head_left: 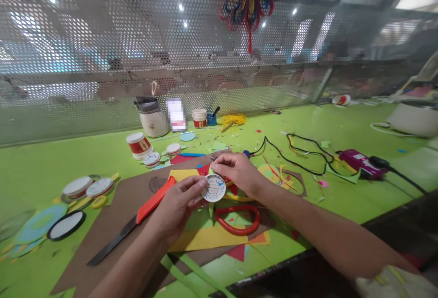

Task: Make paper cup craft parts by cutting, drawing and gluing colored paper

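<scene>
Between the thumb and fingers of my left hand (183, 197) is a small round white paper disc (214, 188) with blue marks on its face. My right hand (236, 170) is closed at the disc's upper edge, its thumb and forefinger pinching a small light-green paper piece (211, 168). Another green tip shows below the disc. Under my hands lie scissors with red handles (239, 220) and sheets of yellow paper (205, 239) on a brown board (119, 206). To the left of my left hand lies an orange utility knife (155, 200), its long dark blade toward me.
White paper cups (138, 145), white discs (99, 187) and a magnifier-shaped black-rimmed piece (66, 225) lie left. A jug (152, 117) and a phone (176, 114) stand behind. A black cord (290, 163) runs to a purple box (361, 163) on the right. Perforated metal screen (102, 60) backs the table.
</scene>
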The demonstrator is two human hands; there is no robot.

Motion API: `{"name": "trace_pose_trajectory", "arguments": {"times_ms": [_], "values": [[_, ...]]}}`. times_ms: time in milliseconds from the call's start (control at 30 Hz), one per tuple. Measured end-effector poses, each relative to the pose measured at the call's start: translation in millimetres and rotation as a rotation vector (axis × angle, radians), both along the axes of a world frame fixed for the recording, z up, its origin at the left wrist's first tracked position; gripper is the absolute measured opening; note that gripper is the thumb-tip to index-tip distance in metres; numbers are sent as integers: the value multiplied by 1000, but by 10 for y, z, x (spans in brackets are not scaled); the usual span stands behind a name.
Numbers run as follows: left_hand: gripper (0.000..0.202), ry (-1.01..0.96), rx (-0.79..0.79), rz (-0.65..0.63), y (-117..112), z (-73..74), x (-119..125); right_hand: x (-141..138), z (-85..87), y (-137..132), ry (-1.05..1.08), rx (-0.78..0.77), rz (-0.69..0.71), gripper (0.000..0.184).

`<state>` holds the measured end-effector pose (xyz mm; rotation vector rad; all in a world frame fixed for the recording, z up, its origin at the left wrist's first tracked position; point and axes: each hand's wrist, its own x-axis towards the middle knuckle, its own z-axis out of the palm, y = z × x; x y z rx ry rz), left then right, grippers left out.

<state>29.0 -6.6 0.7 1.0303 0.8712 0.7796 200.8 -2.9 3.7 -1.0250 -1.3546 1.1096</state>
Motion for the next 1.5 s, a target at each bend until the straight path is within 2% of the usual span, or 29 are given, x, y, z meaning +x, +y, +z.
{"name": "trace_pose_trajectory", "arguments": {"times_ms": [233, 567, 733, 1000, 1200, 1367, 1500], "values": [[20, -14, 10, -39, -6, -1, 5, 12, 7, 3, -1, -6, 21, 15], [19, -37, -11, -19, -13, 17, 15, 17, -15, 30, 13, -43, 10, 19], [19, -87, -42, 19, -6, 44, 13, 12, -40, 41, 25, -79, -5, 24], [17, -123, -101, 165, 63, 59, -48, -16, -104, 33, 47, -124, -4, 27], [13, -137, -97, 224, 76, 91, -49, -55, -88, -6, 44, -187, 60, 39], [9, -133, -95, 215, 73, 106, -38, -68, -64, -34, 51, -243, 101, 36], [14, -125, -75, 179, 91, 69, -55, -60, -89, -28, 77, -284, 141, 33]]}}
